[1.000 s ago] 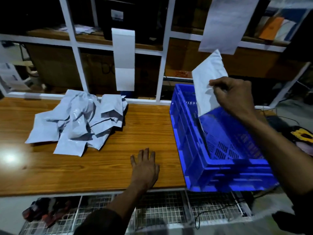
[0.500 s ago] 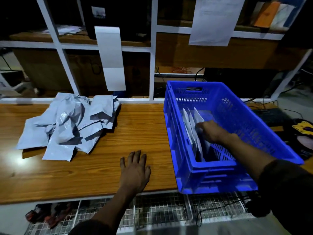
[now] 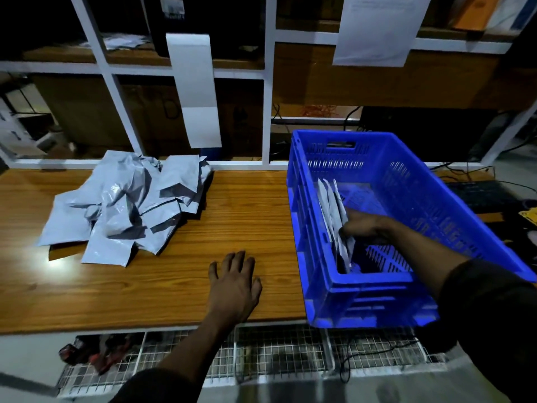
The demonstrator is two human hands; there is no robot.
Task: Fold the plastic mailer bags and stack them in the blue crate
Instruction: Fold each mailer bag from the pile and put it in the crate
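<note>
Risk first, from the head view: your right hand (image 3: 363, 225) is down inside the blue crate (image 3: 436, 205), against the folded bags (image 3: 334, 216) that stand on edge along its left wall. Whether the fingers pinch the nearest bag or only press it, you cannot tell from here. Those bags are thin and slippery, so they would likely lean over and fan out if you pull the hand away sharply, and a bag could drag out with it.

Your left hand (image 3: 234, 282) lies flat with fingers spread on the wooden table (image 3: 247, 205), holding nothing. The heap of unfolded bags (image 3: 125, 207) sits well apart at the far left.

Room: the crate overhangs the table's front edge, so a downward push on the near rim could tip it. Bare wood lies between heap and crate for folding.
</note>
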